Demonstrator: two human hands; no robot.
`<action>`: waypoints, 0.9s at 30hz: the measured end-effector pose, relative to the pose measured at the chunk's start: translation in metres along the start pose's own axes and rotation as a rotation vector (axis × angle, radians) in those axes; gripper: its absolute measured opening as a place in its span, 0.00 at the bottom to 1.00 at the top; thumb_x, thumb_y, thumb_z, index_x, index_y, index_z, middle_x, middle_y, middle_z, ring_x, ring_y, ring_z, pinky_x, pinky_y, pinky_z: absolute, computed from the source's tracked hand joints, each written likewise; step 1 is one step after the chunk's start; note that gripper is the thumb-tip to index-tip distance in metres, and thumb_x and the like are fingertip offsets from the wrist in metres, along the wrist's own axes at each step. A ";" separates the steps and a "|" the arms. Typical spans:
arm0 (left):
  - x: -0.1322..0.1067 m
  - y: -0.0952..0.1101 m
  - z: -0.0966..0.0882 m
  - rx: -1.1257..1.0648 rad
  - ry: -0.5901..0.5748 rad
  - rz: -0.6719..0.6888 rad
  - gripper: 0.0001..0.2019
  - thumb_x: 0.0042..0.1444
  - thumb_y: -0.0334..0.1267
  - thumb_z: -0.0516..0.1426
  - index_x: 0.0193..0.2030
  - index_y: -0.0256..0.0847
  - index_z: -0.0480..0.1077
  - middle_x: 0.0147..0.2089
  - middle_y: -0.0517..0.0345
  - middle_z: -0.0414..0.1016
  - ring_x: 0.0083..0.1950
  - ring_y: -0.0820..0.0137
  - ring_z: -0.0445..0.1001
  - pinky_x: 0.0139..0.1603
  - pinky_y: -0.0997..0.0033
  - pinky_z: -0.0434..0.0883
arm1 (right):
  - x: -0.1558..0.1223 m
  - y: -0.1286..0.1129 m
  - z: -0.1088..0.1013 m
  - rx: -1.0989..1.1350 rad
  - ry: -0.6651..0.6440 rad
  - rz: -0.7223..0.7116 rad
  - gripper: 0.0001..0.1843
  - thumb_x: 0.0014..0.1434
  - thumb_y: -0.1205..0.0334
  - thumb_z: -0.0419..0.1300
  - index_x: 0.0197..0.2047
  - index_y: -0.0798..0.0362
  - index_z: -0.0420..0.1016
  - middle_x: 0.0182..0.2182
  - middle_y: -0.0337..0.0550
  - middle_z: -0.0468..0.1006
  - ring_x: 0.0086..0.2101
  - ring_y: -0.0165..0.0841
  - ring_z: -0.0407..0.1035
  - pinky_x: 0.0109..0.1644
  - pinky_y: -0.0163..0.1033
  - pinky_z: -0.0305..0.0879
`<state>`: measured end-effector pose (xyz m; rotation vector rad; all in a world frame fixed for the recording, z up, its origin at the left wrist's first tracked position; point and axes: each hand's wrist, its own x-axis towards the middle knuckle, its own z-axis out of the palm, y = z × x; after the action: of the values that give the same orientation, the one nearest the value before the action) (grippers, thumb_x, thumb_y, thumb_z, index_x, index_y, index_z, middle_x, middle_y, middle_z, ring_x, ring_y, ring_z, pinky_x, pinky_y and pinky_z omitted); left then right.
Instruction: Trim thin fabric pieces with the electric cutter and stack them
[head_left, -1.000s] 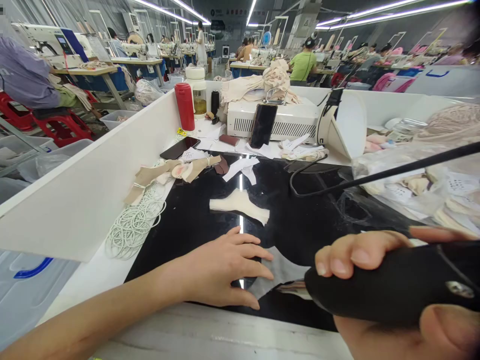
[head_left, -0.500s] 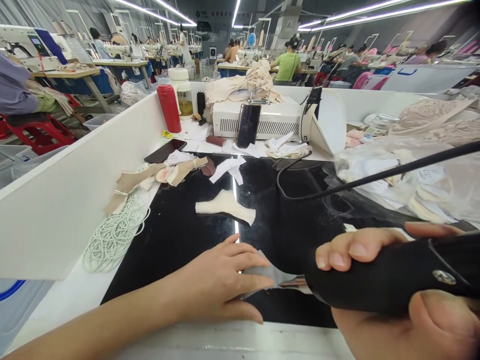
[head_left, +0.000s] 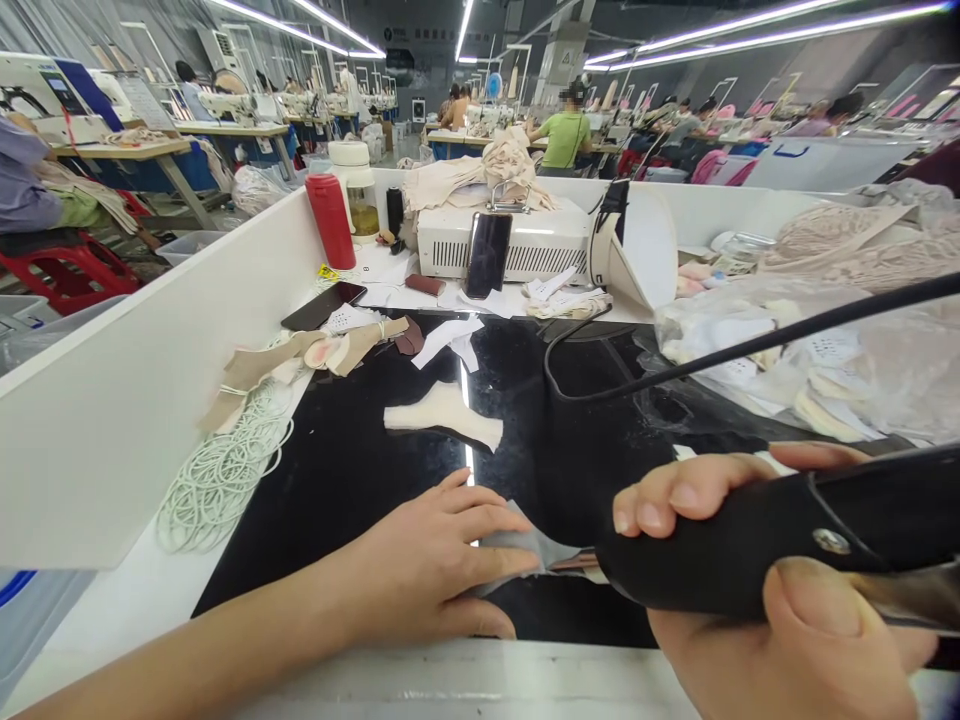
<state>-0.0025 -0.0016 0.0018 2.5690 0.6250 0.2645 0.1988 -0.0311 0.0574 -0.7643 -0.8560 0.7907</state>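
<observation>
My left hand [head_left: 431, 560] lies flat with fingers spread on a thin grey piece of material [head_left: 525, 540] on the black work mat [head_left: 360, 460]. A brownish strip [head_left: 577, 563] shows at the right end of that piece, partly hidden by the tool. My right hand [head_left: 817, 610] is wrapped round the thick handle of what looks like a black-handled electric iron [head_left: 712, 550]. Some shiny metal shows at its lower right; its working end is not clearly seen. Farther back on the mat lies a cream padded piece [head_left: 442, 415], apart from both hands.
A black cord [head_left: 720, 350] crosses the right side above the mat. Light green elastic cord [head_left: 225, 480] and beige scraps [head_left: 277, 360] lie left. White strips [head_left: 450, 345], a phone [head_left: 489, 255], a vented white box [head_left: 540, 235] and a red bottle [head_left: 330, 220] stand behind. Plastic-bagged pieces [head_left: 787, 350] lie right.
The whole view has shifted slightly. My right hand and the black-handled iron have tilted a little, with more metal showing. My left hand stays flat on the grey piece.
</observation>
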 end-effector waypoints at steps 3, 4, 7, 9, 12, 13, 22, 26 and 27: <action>0.000 -0.001 0.000 0.010 0.005 0.002 0.23 0.68 0.55 0.59 0.65 0.49 0.71 0.69 0.55 0.70 0.69 0.57 0.66 0.77 0.43 0.49 | -0.001 0.002 -0.001 0.003 -0.001 -0.018 0.28 0.43 0.51 0.80 0.43 0.44 0.75 0.25 0.32 0.77 0.23 0.32 0.67 0.24 0.37 0.74; 0.000 -0.001 0.000 0.013 0.006 0.004 0.23 0.68 0.55 0.59 0.65 0.49 0.71 0.69 0.56 0.70 0.69 0.57 0.66 0.77 0.43 0.49 | -0.001 0.003 -0.001 0.000 -0.001 -0.024 0.27 0.43 0.51 0.80 0.44 0.44 0.75 0.25 0.32 0.76 0.23 0.32 0.67 0.24 0.38 0.74; 0.000 -0.001 0.000 0.018 0.005 0.001 0.23 0.68 0.54 0.59 0.65 0.49 0.71 0.69 0.56 0.70 0.69 0.57 0.66 0.77 0.43 0.50 | -0.001 0.005 -0.001 -0.013 -0.007 -0.039 0.26 0.47 0.51 0.79 0.45 0.45 0.74 0.26 0.32 0.76 0.24 0.32 0.68 0.25 0.38 0.74; -0.001 0.000 0.000 0.014 0.000 -0.010 0.23 0.67 0.54 0.60 0.65 0.50 0.71 0.69 0.57 0.70 0.70 0.58 0.66 0.77 0.43 0.49 | 0.000 0.005 -0.002 -0.016 -0.015 -0.037 0.25 0.48 0.51 0.78 0.45 0.45 0.74 0.27 0.33 0.76 0.24 0.32 0.69 0.25 0.39 0.74; -0.001 0.000 0.000 0.006 -0.005 -0.023 0.23 0.67 0.54 0.60 0.65 0.52 0.71 0.70 0.58 0.69 0.70 0.59 0.65 0.78 0.44 0.46 | 0.003 0.001 -0.007 -0.010 0.014 -0.036 0.26 0.45 0.51 0.80 0.43 0.45 0.75 0.25 0.34 0.76 0.23 0.33 0.68 0.23 0.39 0.73; -0.001 0.000 0.000 0.004 -0.005 -0.025 0.23 0.67 0.54 0.60 0.65 0.52 0.71 0.70 0.58 0.69 0.70 0.59 0.65 0.78 0.45 0.46 | 0.004 -0.001 -0.009 -0.014 0.034 -0.034 0.26 0.43 0.51 0.80 0.42 0.45 0.75 0.25 0.34 0.75 0.22 0.33 0.67 0.22 0.40 0.73; -0.001 -0.001 0.000 -0.002 -0.020 -0.026 0.23 0.68 0.53 0.60 0.66 0.52 0.70 0.70 0.58 0.68 0.71 0.58 0.64 0.78 0.43 0.45 | 0.007 -0.007 -0.023 -0.069 0.167 -0.017 0.32 0.34 0.49 0.83 0.41 0.42 0.77 0.24 0.34 0.74 0.24 0.36 0.65 0.22 0.43 0.72; -0.002 -0.001 -0.001 -0.003 -0.021 -0.031 0.22 0.68 0.53 0.60 0.66 0.54 0.70 0.70 0.59 0.68 0.71 0.58 0.64 0.78 0.41 0.46 | 0.008 -0.006 -0.022 -0.080 0.172 -0.036 0.32 0.33 0.48 0.83 0.40 0.42 0.77 0.23 0.33 0.73 0.23 0.35 0.63 0.21 0.43 0.71; -0.002 -0.001 -0.001 -0.002 -0.018 -0.029 0.22 0.68 0.53 0.60 0.66 0.54 0.71 0.70 0.59 0.69 0.71 0.58 0.65 0.78 0.41 0.46 | 0.008 -0.006 -0.022 -0.082 0.171 -0.042 0.32 0.33 0.48 0.83 0.41 0.42 0.77 0.23 0.33 0.73 0.23 0.35 0.63 0.21 0.43 0.71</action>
<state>-0.0047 -0.0018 0.0018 2.5549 0.6550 0.2321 0.2227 -0.0326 0.0553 -0.8706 -0.7518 0.6467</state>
